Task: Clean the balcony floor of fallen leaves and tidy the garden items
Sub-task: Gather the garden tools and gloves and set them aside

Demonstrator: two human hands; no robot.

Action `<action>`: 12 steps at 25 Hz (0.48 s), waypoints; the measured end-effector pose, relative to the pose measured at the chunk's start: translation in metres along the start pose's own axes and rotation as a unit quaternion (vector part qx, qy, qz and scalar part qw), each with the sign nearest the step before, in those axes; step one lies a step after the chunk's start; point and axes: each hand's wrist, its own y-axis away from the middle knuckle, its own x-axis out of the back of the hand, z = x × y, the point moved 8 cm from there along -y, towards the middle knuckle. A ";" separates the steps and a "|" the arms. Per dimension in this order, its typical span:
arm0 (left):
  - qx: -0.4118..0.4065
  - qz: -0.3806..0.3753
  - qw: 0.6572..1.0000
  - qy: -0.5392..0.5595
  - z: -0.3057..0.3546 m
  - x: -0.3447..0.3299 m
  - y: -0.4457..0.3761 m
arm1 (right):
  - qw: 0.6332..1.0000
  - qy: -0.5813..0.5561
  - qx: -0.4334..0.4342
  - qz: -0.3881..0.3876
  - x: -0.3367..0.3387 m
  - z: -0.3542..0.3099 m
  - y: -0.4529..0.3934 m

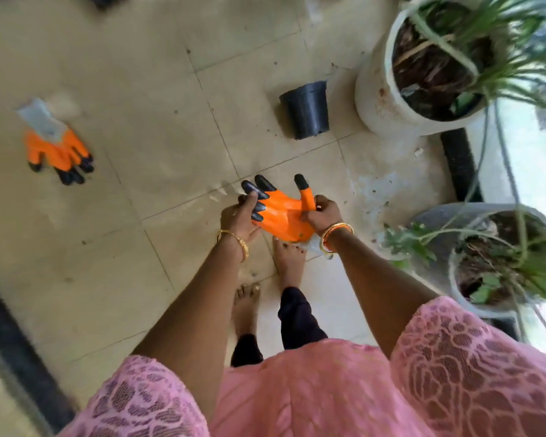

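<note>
Left hand (238, 220), right hand (323, 214) grip rubbery orange glove (281, 216)

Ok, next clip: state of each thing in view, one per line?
Held glove: off the floor, not worn, gripped by both hands.
Left hand: holds its finger side.
Right hand: pinches its thumb side.
Second glove: flat on the tiles, untouched.
Black pot: on the floor, upside down.
White planter: upright, planted.
</note>
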 end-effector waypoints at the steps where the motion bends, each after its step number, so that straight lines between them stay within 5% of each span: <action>1: 0.001 -0.016 1.000 -0.009 0.002 0.002 0.025 | 0.999 -0.045 -0.019 0.009 0.008 0.003 0.024; 5: 0.065 -0.126 0.972 -0.188 -0.033 0.003 0.107 | 0.970 -0.217 -0.089 0.066 0.024 0.034 0.109; 12: 0.063 -0.235 0.846 -0.475 -0.144 -0.001 0.201 | 0.823 -0.519 -0.209 0.097 0.016 0.140 0.226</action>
